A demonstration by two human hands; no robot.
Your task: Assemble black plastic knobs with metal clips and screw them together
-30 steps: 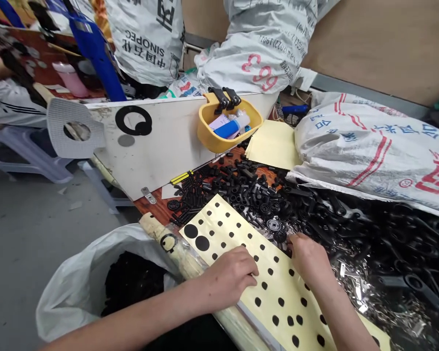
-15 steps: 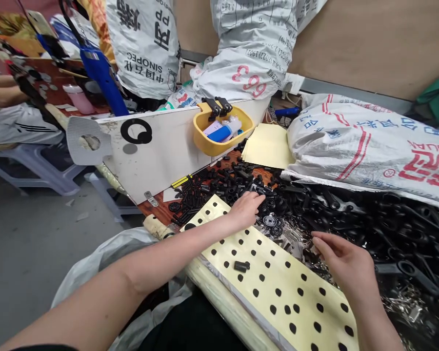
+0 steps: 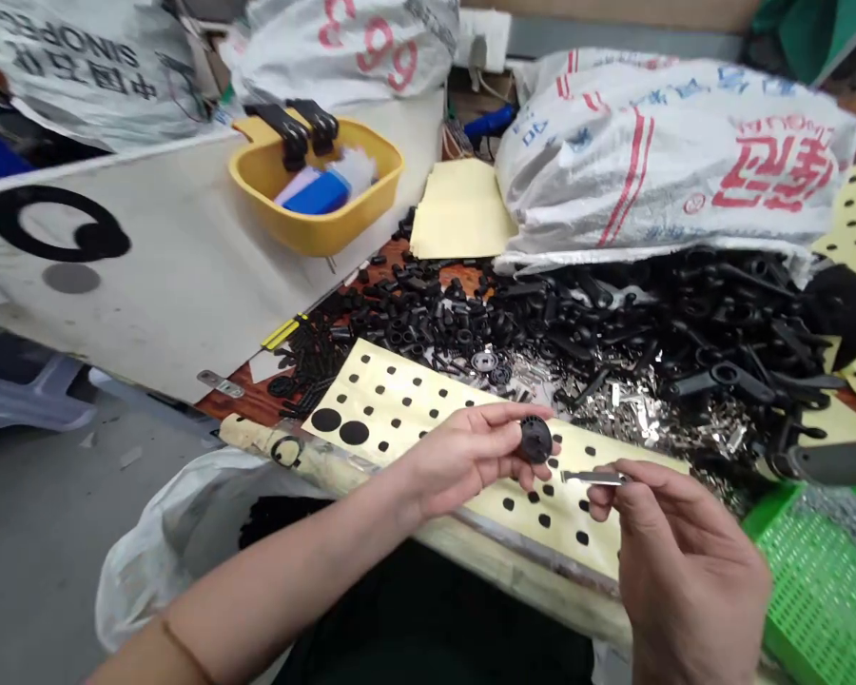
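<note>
Over the yellow card with black dots (image 3: 360, 390), my left hand (image 3: 463, 452) pinches a round black plastic disc (image 3: 535, 440) at its edge, its flat face towards me. To the right, my right hand (image 3: 674, 542) is closed on a thin, flat metal strip (image 3: 592, 478). The strip's free end points left at the disc, and a small gap lies between them. Beyond my hands, small shiny metal parts (image 3: 634, 404) lie heaped on the table. Several small black plastic parts (image 3: 435, 319) are piled further back.
A yellow tub (image 3: 314, 228) is clipped to a white board (image 3: 164, 285) at the left. Black lever-like parts (image 3: 728, 381) and a full white sack (image 3: 613, 181) occupy the back right. A green basket (image 3: 799, 571) stands at the front right. Yellow sheets (image 3: 460, 214) lie behind the pile.
My left hand has come back from the black parts, with a round disc in it. My right hand has left the metal parts and now shows a metal strip. The view has turned right.
</note>
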